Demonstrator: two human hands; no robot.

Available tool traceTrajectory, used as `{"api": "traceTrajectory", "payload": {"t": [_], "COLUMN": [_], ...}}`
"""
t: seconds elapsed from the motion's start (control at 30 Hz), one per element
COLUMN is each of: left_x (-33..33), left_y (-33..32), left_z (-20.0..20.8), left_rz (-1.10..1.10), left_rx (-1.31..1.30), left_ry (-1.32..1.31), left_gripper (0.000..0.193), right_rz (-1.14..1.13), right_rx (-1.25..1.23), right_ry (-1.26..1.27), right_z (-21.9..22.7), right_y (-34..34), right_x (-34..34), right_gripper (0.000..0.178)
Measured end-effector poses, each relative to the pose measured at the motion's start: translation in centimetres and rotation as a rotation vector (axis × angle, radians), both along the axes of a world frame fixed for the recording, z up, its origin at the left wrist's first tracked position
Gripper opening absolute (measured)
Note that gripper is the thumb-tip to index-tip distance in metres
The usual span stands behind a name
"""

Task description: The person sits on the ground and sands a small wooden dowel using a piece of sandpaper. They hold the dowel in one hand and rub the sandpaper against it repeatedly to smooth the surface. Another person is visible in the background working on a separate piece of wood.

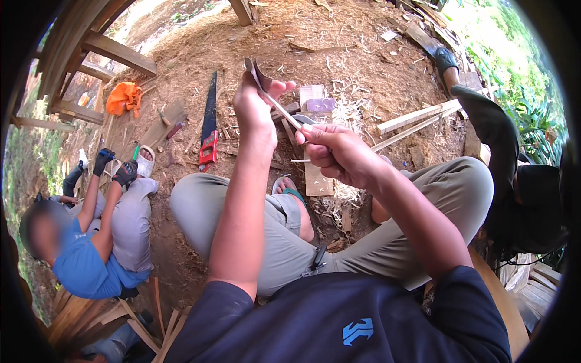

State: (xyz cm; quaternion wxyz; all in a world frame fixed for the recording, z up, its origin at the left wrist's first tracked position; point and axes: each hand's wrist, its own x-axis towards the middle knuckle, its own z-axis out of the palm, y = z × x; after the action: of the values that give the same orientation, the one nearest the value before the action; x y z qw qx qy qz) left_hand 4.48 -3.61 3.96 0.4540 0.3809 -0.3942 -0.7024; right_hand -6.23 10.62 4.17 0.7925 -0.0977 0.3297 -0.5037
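Observation:
In front of my chest, my left hand (257,109) is closed on a curled brown sheet that looks like sandpaper (261,77), with some fingertips standing out past it. A thin pale wooden stick (283,111) runs from this sheet down to my right hand (342,154). There, the thumb and forefinger pinch the stick's near end, while the other fingers are curled in. A slim white rod (299,161) pokes out leftward beneath the right fist; its other end is hidden. Just behind the right thumb shows a grey rounded edge (304,119) that I cannot make out.
A handsaw (209,148) with a red handle lies left of my arms. Wood blocks (318,179) and shavings lie between my feet; long wooden strips (417,118) are to the right. A gloved co-worker (100,245) sits at left, near an orange cloth (124,98). Another person's dark-clad leg (493,124) extends at right.

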Motion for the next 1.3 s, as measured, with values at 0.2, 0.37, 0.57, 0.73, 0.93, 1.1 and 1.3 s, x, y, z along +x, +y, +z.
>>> {"api": "traceTrajectory", "payload": {"t": [0.2,0.37,0.57,0.73,0.93,1.1,1.3], "left_x": [-2.3,-2.3,-2.0,-2.3,-1.8,-1.9,-2.0], "left_y": [5.7,4.1,4.6,5.0,3.1,5.1,4.1], "left_z": [-2.5,-1.1,0.2,0.0,-0.5,-1.0,1.3], "left_rz": [-0.122,-0.053,-0.173,-0.194,0.054,-0.145,-0.19], "left_rx": [0.076,0.071,-0.064,-0.098,0.028,-0.029,-0.063], "left_ry": [-0.135,-0.091,-0.08,-0.107,-0.09,-0.102,-0.088], "left_gripper": [0.038,0.038,0.042,0.043,0.035,0.039,0.041], "right_rz": [-0.443,-0.371,-0.053,-0.193,-0.456,-0.393,-0.12], "right_rx": [-0.464,-0.43,0.042,-0.075,-0.523,-0.354,-0.034], "right_ry": [1.832,1.712,-0.123,0.14,1.798,1.02,-0.187], "right_z": [-3.0,-2.5,0.9,0.6,-1.6,-2.3,1.1], "right_y": [0.0,-1.4,-1.3,-0.6,-0.8,-1.6,-1.2], "right_x": [1.8,1.8,-2.0,-0.7,2.7,1.3,-1.0], "right_gripper": [0.017,0.013,0.012,0.016,0.017,0.014,0.016]}}
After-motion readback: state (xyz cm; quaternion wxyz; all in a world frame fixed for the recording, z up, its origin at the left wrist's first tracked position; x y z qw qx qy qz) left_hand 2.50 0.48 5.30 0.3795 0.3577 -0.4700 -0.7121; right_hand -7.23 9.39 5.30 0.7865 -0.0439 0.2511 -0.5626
